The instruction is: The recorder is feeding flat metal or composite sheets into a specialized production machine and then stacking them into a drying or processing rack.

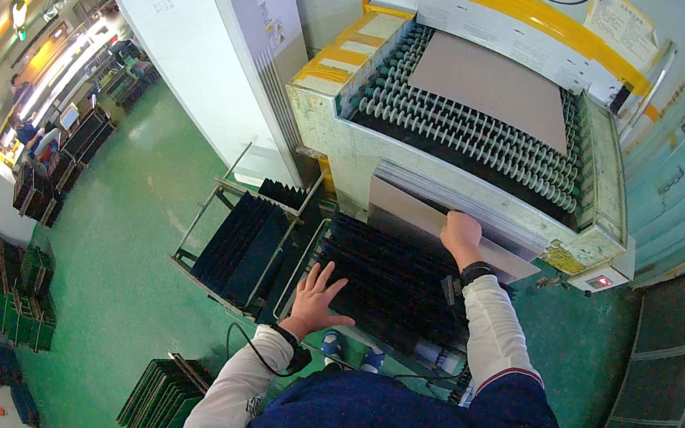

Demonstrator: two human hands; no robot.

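My right hand (462,236) is closed over the upper edge of a thin grey flat panel (406,211). That panel leans at the front of a row of upright panels (453,197) before the roller machine. Nearer to me stands a black slotted rack (388,266). My left hand (318,302) hangs with spread fingers over the rack's left side and holds nothing. Another panel (488,85), pinkish grey, lies flat on the machine's rollers (461,143).
To the left stands a second metal-framed rack (239,242) with dark slotted sides. A tall white air conditioner (200,39) is beside the machine. Green slotted racks (161,400) sit at the lower left. A grey cabinet-like wall (661,381) bounds the right. People work far left.
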